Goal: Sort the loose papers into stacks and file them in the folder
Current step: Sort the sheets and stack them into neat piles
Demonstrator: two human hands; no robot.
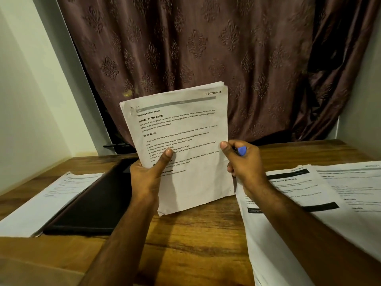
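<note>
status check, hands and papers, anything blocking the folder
Left hand and right hand both grip the Section 1 stack, upright over the table; right also holds a blue-capped pen. Black folder closed at left, unobstructed.

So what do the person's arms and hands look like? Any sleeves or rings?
Both arms are bare from the bottom of the picture up to the hands, with no sleeves showing. The left hand and right hand wear no gloves, and I can see no rings, watch or bracelet. The nails are short and plain.
</note>
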